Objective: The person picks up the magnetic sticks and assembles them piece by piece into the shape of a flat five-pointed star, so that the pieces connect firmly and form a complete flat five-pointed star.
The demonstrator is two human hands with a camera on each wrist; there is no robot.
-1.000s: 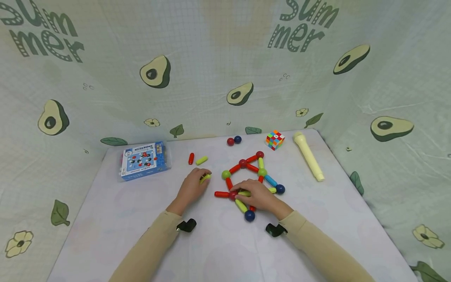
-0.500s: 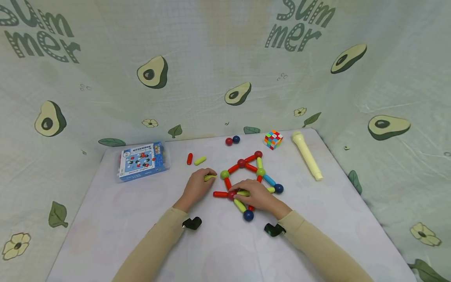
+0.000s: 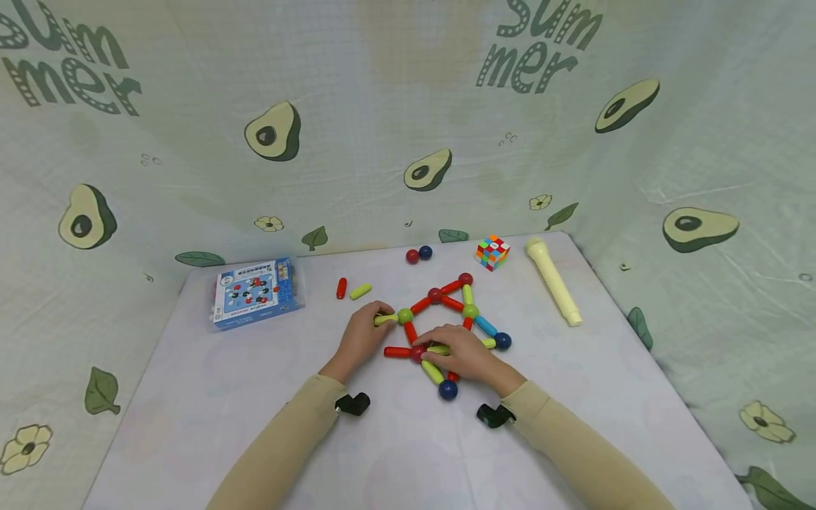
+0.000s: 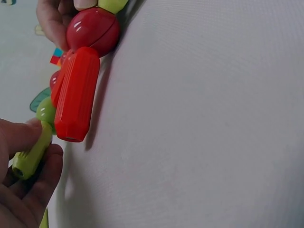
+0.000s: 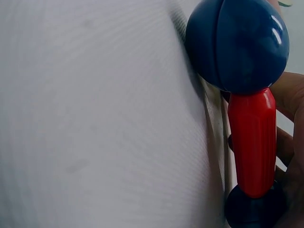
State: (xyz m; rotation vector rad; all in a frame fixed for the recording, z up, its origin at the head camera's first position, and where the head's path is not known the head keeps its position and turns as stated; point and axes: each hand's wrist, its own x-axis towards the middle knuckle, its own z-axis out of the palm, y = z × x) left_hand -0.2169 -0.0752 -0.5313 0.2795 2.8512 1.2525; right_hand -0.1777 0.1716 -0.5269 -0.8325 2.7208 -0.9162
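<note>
My left hand [image 3: 360,338] pinches a yellow-green rod [image 4: 32,152] between thumb and fingers. Its far end meets a green ball [image 3: 404,316] on the left side of a flat ball-and-stick frame of magnetic rods. The right hand [image 3: 470,354] lies over the frame's lower part, its thumb and fingers gripping another yellow-green rod [image 3: 440,349] beside a red ball [image 4: 94,31]. From that ball a red rod [image 4: 78,95] points left with a free end. In the right wrist view, a blue ball [image 5: 237,42] joins a red rod [image 5: 254,142] leading to a second dark blue ball [image 5: 256,209].
A loose red rod [image 3: 341,288] and yellow-green rod [image 3: 360,291] lie behind my left hand. Farther back are a red ball [image 3: 412,256], a blue ball [image 3: 425,252], a puzzle cube [image 3: 493,253] and a cream-coloured stick [image 3: 553,282]. A boxed set [image 3: 255,292] sits back left.
My left hand has moved right with the yellow-green rod, bringing its end against the green ball. The right hand has kept its place on the frame.
</note>
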